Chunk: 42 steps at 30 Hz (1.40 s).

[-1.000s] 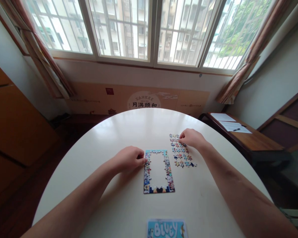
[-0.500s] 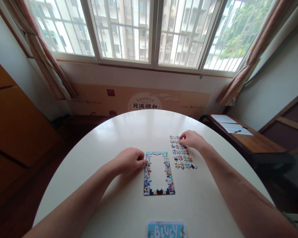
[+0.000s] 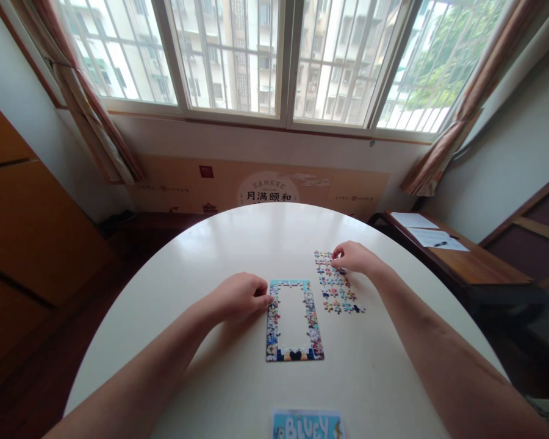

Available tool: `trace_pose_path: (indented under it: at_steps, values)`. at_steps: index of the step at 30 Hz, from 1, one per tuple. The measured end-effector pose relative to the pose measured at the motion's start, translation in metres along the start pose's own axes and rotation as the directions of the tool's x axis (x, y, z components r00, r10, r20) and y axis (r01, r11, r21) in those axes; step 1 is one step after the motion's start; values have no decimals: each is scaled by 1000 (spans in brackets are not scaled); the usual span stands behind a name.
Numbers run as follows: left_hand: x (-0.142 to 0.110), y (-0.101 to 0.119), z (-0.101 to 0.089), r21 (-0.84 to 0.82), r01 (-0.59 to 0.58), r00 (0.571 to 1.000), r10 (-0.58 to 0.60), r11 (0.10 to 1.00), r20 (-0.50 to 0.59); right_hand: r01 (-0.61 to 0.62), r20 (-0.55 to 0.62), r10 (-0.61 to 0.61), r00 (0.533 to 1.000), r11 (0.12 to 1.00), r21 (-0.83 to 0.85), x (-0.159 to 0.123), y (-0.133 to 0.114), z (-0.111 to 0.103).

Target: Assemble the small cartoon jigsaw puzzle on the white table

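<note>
A jigsaw puzzle border [image 3: 318,332] lies on the white table, its middle open to the tabletop. Against its upper left edge rests my left hand [image 3: 244,295], fingers curled in and thumb tip touching the border; whether anything sits between the fingers is hidden. To the right of the border, loose puzzle pieces [image 3: 332,281] are laid out in rows. My right hand [image 3: 355,256] is over the upper right of these rows, thumb and index finger pinched at a puzzle piece that is mostly hidden by the fingertips.
A blue box or card marked "BLUEY" [image 3: 307,425] lies at the near edge of view. The round white table [image 3: 165,286] curves away toward the window. On the right stands a wooden side table [image 3: 489,265] with papers [image 3: 439,238] and a pen.
The whole view has shifted very slightly. Both hands stay practically where they were, with the right fingers still at the loose pieces.
</note>
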State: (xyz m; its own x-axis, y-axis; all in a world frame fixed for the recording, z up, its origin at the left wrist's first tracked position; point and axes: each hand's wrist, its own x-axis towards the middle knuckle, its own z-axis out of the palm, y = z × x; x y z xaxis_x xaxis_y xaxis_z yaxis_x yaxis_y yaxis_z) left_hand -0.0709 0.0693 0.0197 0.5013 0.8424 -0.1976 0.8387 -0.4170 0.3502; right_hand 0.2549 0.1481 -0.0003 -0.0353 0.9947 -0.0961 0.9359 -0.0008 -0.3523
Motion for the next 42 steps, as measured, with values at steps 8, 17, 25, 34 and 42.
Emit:
trace_pose_path:
  at_steps: [8,17,25,34,42]
  values:
    - [-1,2,-1,2,4,1000,-4,1000,8,30,87,-48,995,979,202,-6,1,-10]
    - [-2,2,-1,-2,9,1000,-9,1000,17,34,103,-107,989,838,544,-24,-4,-46]
    - [-1,-2,2,-26,-25,1000,25,999,13,218,150,-336,930,832,510,-89,-62,-46]
    - [-9,2,-5,-96,-175,978,184,980,99,312,412,-568,712,782,540,-142,-87,2]
    - [-14,11,-3,-69,-248,955,256,966,151,241,398,-491,775,812,532,-131,-92,19]
